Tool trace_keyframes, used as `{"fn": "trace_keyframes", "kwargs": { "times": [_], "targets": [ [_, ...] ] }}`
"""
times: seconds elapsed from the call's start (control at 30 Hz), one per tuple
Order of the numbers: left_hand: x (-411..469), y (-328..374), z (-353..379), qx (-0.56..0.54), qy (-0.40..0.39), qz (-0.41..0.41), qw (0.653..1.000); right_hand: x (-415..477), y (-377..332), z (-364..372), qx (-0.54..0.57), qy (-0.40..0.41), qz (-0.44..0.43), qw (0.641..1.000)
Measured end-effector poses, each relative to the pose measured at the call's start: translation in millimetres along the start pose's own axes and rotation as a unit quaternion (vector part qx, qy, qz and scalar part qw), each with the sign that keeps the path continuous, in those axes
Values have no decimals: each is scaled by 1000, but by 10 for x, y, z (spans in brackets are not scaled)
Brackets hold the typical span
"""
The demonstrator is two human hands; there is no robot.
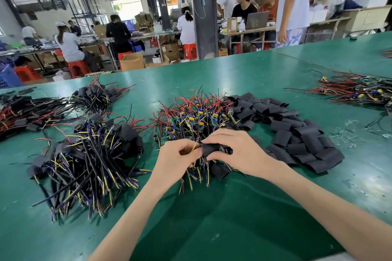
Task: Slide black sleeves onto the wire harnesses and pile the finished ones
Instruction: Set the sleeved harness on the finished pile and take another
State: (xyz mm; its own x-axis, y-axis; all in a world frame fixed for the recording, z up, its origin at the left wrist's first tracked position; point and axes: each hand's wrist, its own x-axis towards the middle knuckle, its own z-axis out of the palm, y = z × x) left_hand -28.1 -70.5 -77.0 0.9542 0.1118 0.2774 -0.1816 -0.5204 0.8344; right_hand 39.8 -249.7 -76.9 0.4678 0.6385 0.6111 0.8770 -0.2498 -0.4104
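Far L, approx 9 o'clock from the hands: a spread of red/black harnesses [25, 112], some w/ sleeves on. A smaller sleeved clump [97, 95] sits at 10 o'clock. Nearer, at 8-9 o'clock, the finished pile [91, 154]: sleeved ends up top, black/yellow/purple tails fanned toward the table edge. Prob. put there so a done piece drops off to the left w/o a long reach.

Left hand [176, 159]: fingers curled, pinching the lead end of one harness [194, 146]; a yellow wire shows between thumb & forefinger. Judged to be holding it taut so the tube can travel. The black sleeve [212, 148] is between both hands, over the near edge of the raw stock. Right hand [239, 152] wraps thumb & fingers round it, prob. feeding it along the wires. How far on it is, can't tell; fingers cover that end.

Unsleeved pile [197, 116] at 12 o'clock just behind the hands, red leads pointing away. Its tails lie tangled under the hands, so neighbours may snag or lift w/ the one in work. One sleeved piece [220, 170] lies at 5 o'clock, just below the right hand.

Loose sleeves heap [297, 133] at 2-3 o'clock, touching the unsleeved pile's right side, handy for the right hand. Another harness batch [360, 93] at 1-2 o'clock, well apart, on the green table [233, 218]
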Motion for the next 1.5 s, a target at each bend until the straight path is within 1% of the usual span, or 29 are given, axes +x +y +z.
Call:
{"fn": "trace_keyframes", "kwargs": {
  "times": [0.07, 0.13, 0.2, 0.3, 0.4, 0.5, 0.57, 0.6, 0.67, 0.7, 0.77, 0.8, 0.87, 0.93, 0.97, 1.03, 1.13, 1.2, 1.3, 1.33, 1.4, 1.43, 1.47, 1.5],
  "targets": [
    [0, 16, -15, 19, 7, 3, 1000, -7, 6, 13, 3, 2, 3, 1000],
    [14, 37, -51, 42, 38, 10, 998, -11, 22, 26, -18, 16, 2, 1000],
    [44, 62, -136, 63, 97, 21, 993, -8, 51, 13, -55, 51, 14, 997],
    [105, 88, -368, 70, 212, 39, 974, 5, 97, -42, -83, 105, 52, 990],
    [152, 52, -668, 79, 331, 45, 939, 13, 172, -78, -112, 124, 96, 981],
    [150, -52, -971, 147, 428, 39, 891, 16, 247, -86, -144, 121, 146, 971],
    [142, -160, -1135, 198, 471, 12, 860, 7, 302, -82, -172, 119, 174, 962],
    [136, -222, -1202, 233, 485, -20, 843, 4, 330, -85, -189, 115, 193, 956],
    [113, -338, -1291, 299, 494, -106, 809, 0, 399, -108, -228, 95, 243, 938],
    [99, -382, -1310, 316, 490, -144, 800, -5, 444, -125, -250, 79, 269, 927],
    [72, -426, -1308, 318, 484, -184, 794, -16, 532, -161, -284, 40, 313, 905],
    [65, -430, -1295, 310, 489, -181, 795, -22, 569, -176, -293, 22, 329, 897],
    [54, -435, -1269, 305, 498, -130, 801, -31, 625, -191, -299, -5, 349, 888],
    [49, -444, -1253, 311, 480, -72, 817, -42, 665, -190, -298, -26, 359, 884],
    [51, -455, -1251, 310, 466, -65, 827, -45, 682, -191, -295, -37, 362, 883],
    [66, -479, -1260, 306, 455, -86, 832, -47, 708, -201, -292, -54, 367, 882],
    [78, -475, -1251, 314, 473, -117, 815, -46, 732, -211, -279, -62, 372, 883],
    [85, -438, -1211, 314, 479, -117, 811, -44, 734, -210, -263, -51, 368, 891],
    [97, -337, -1116, 335, 480, -107, 804, -17, 708, -190, -221, -32, 328, 918],
    [111, -281, -1072, 343, 484, -92, 800, -5, 686, -174, -203, -35, 306, 930],
    [155, -151, -942, 358, 486, -30, 797, 9, 641, -118, -174, -56, 261, 948],
    [190, -87, -846, 363, 475, 8, 802, 11, 630, -86, -170, -70, 242, 953],
    [239, -27, -736, 362, 453, 37, 814, 11, 627, -56, -167, -81, 231, 955],
    [302, 22, -616, 353, 419, 53, 835, 11, 627, -38, -161, -88, 229, 956]
  ]
}}
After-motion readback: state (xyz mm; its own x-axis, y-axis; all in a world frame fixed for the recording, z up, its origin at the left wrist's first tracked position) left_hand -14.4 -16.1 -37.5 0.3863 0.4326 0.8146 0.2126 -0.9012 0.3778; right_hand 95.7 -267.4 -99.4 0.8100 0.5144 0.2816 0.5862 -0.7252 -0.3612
